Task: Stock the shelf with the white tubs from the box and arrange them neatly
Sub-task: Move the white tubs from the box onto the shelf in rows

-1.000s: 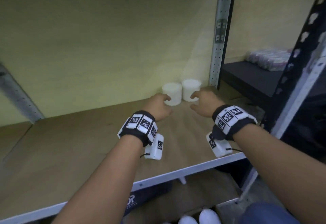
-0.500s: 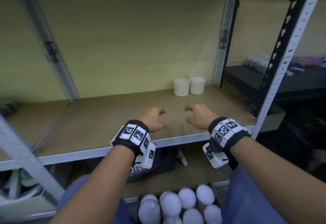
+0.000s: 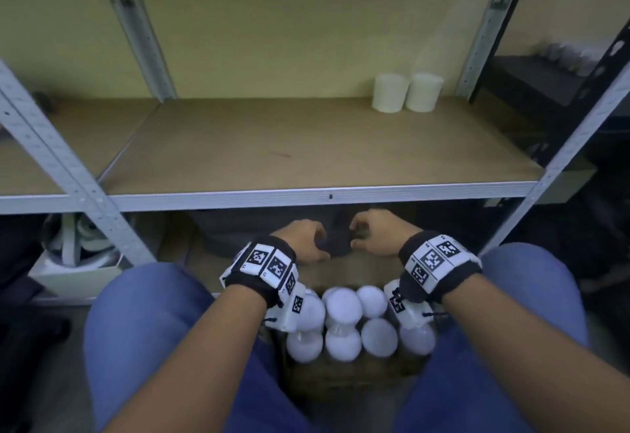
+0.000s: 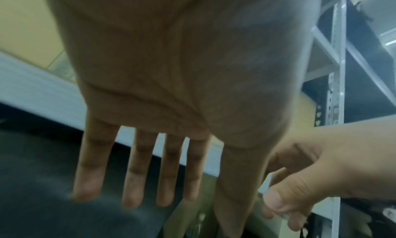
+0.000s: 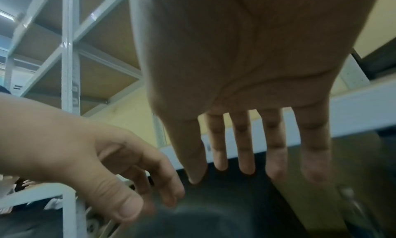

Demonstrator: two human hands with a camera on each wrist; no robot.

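Note:
Two white tubs stand side by side at the back right of the brown shelf board. Below, between my knees, a cardboard box holds several white tubs, seen from their round lids. My left hand and right hand hover below the shelf's front rail, just beyond the box. Both are empty. The wrist views show the left fingers and right fingers straight and spread, with nothing in them.
Grey metal uprights frame the shelf bay. A dark bag lies on the lower level behind my hands. A white bin sits at lower left. A dark neighbouring shelf is at the right.
Both hands have let go of the two tubs on the shelf and pulled back and down to just above the box. My view has dropped towards the box.

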